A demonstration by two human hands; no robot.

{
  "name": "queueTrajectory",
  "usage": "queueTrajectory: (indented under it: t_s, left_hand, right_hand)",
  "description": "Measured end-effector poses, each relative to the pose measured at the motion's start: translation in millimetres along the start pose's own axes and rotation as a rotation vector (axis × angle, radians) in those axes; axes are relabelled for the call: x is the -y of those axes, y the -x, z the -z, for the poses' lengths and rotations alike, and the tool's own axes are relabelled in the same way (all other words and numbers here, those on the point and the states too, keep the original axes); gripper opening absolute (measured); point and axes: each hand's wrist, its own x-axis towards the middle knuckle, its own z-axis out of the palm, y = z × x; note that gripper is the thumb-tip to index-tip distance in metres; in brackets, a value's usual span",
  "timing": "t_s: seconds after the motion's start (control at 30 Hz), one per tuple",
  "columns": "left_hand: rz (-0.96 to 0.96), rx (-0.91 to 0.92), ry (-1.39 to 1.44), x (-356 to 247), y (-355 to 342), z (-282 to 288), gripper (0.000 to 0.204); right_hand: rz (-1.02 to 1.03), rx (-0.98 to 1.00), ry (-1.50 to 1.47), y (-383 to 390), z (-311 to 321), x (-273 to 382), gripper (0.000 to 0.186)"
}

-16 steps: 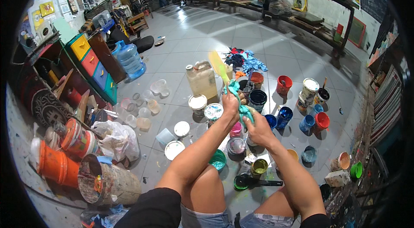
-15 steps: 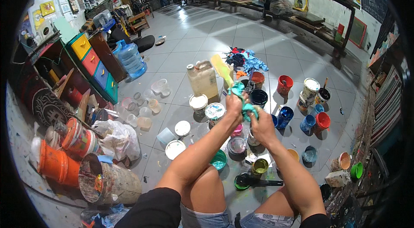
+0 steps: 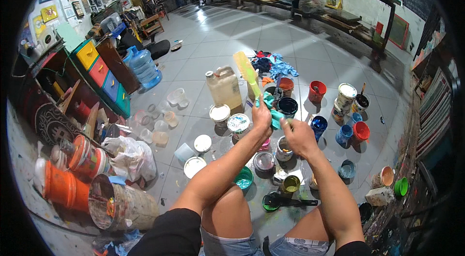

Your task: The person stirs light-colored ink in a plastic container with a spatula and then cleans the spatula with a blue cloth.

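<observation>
In front of me, my left hand (image 3: 262, 119) is closed around the handle of a yellow-green spatula (image 3: 245, 68). Its broad flat blade points up and away, with yellowish smears on it. A teal rag (image 3: 275, 116) is bunched around the handle at this hand and stretches toward the right. My right hand (image 3: 298, 136) is closed at the rag's other end, its fingers partly hidden. Just beyond the hands stand a dark paint tub (image 3: 287, 106) and a cloudy plastic jerrycan (image 3: 225, 89).
Paint tubs surround my hands, including a red bucket (image 3: 317, 91) and a teal tub (image 3: 244, 177). A black-handled tool (image 3: 296, 202) lies near my knees. Left are clear cups (image 3: 160, 138), a white plastic bag (image 3: 129, 157) and a water jug (image 3: 144, 67). Rags (image 3: 278, 65) lie farther off.
My right hand has moved slightly right and down, and the rag's bunched end beside it looks smaller. The spatula blade has shifted a little left and up in view.
</observation>
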Motion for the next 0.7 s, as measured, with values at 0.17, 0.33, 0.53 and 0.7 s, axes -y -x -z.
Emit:
queueTrajectory:
  t_s: [0.17,0.33,0.53,0.7]
  left_hand:
    - [-0.341,0.114,-0.589,21,23,-16,0.043]
    - [-0.478,0.27,-0.564,33,43,-31,0.039]
    - [-0.35,0.352,-0.625,40,62,-34,0.042]
    - [-0.275,0.4,-0.599,41,60,-33,0.039]
  right_hand:
    - [-0.069,-0.343,-0.281,-21,-1,-31,0.048]
    - [-0.283,-0.053,-0.878,-27,-1,-47,0.044]
    - [-0.316,-0.137,-0.811,-28,11,-57,0.037]
    - [-0.287,-0.007,-0.895,-24,15,-53,0.037]
